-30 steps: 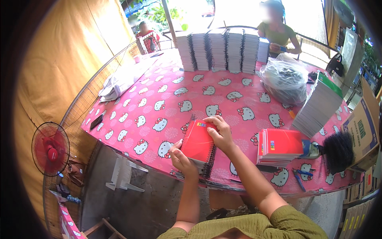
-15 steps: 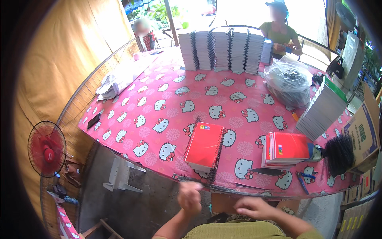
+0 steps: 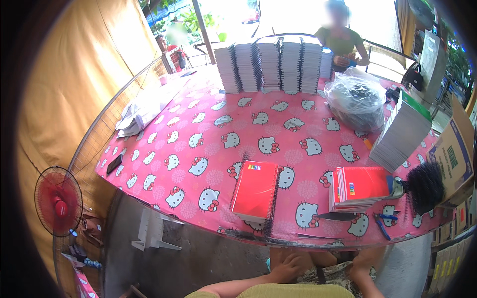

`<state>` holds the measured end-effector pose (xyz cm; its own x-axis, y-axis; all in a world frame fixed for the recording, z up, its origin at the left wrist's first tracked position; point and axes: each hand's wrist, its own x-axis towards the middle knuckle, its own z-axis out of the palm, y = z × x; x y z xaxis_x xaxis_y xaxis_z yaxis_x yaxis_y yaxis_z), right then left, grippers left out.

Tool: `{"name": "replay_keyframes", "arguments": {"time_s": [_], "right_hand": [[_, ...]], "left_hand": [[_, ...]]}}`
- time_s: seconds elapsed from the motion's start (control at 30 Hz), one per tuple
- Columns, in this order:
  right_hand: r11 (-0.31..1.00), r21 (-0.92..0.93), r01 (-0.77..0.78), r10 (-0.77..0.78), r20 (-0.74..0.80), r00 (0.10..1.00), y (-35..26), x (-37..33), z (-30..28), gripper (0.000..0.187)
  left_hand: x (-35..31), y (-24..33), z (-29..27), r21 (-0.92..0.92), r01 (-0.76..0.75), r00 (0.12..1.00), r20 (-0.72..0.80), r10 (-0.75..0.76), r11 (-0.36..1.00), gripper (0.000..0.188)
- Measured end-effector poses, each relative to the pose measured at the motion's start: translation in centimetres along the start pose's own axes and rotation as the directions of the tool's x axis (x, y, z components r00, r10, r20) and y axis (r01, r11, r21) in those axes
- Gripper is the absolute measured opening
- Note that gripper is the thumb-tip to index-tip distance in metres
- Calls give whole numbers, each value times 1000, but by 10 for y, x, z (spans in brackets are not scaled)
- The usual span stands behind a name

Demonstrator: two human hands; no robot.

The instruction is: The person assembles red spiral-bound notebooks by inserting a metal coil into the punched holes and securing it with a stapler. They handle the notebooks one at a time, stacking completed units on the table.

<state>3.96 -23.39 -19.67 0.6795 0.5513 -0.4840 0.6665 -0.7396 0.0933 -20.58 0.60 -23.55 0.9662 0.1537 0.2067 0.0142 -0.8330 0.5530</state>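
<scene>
Below the table's front edge, my left hand (image 3: 287,266) lies on my thigh, its fingers laid out and holding nothing I can see. My right hand (image 3: 359,272) rests by my other leg; its fingers are mostly hidden. On the pink patterned tablecloth (image 3: 189,135), closest to both hands, sits a stack of red spiral-bound notebooks (image 3: 255,188) with black coils along its sides. Right of it stands a pile of red-covered pages (image 3: 364,182). Blue-handled pliers (image 3: 382,226) lie near the table's front edge, beside a dark flat piece (image 3: 338,216).
Tall stacks of spiral-bound books (image 3: 270,64) line the far edge. At right are a plastic bag (image 3: 355,99), a green-topped paper stack (image 3: 403,130), black coils (image 3: 425,188) and a cardboard box (image 3: 453,154). A phone (image 3: 115,164), a fan (image 3: 58,201), a stool (image 3: 155,231) and a co-worker (image 3: 343,44) also show.
Both hands have dropped from in front of the table edge down to my legs. The view has shifted slightly. The notebooks and piles stay in place.
</scene>
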Motion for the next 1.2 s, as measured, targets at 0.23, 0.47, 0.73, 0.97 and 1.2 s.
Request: {"name": "replay_keyframes", "arguments": {"time_s": [0.23, 0.47, 0.73, 0.97, 1.2], "right_hand": [[975, -68, 210, -174, 347, 921, 0, 2, -31, 73], [966, -183, 181, -92, 411, 907, -20, -8, -41, 69], [992, -122, -4, 26, 177, 984, -17, 12, -10, 44], [994, -96, 51, -53, -26, 998, -23, 14, -24, 31], [974, -23, 227, -227, -175, 958, -25, -5, -36, 35]], "left_hand": [[36, 12, 7, -111, -61, 913, 395, 101, 992, 30], [61, 18, 23, -113, 35, 828, 560, 34, 993, 19], [57, 11, 11, -227, 82, 797, 599, 73, 971, 26], [63, 21, -1, -178, -12, 799, 589, 116, 984, 22], [99, 18, 7, -100, 207, 826, 551, -119, 973, 19]]}}
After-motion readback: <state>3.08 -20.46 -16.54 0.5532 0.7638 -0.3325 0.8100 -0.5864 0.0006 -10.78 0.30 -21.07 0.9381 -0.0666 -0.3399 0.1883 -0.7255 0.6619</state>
